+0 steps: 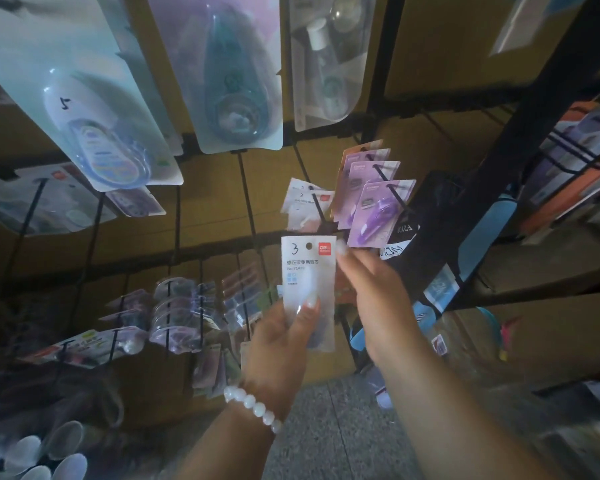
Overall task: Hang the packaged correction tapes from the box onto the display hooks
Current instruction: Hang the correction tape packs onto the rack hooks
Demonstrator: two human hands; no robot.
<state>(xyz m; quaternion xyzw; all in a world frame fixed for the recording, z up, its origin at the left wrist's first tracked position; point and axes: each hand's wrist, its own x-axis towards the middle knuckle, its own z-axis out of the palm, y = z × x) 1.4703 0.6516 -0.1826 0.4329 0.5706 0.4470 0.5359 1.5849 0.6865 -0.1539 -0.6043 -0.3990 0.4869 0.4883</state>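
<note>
The white correction tape packet (308,289) was held upright in front of the display, its punched hole near the top edge, a handwritten "3" to the hole's left and a red logo to its right. The left hand (278,344) gripped its lower half, thumb pressed across the front and the other fingers curled behind. The right hand (378,299) touched the packet's upper right edge with a fingertip; its fingers were loosely extended, though motion blur hid whether they pinched the card. A white bead bracelet (253,407) circled the left wrist.

Just above the packet's top edge, a black display hook (317,206) already carried similar white packets (303,200). To the right of these hung purple correction tape packets (378,202) on another hook. Larger blister packs (236,74) hung on the upper row, close to the camera and blurred. Lower left, further hooks bore clear-packed items (177,313) against the brown backboard (205,202).
</note>
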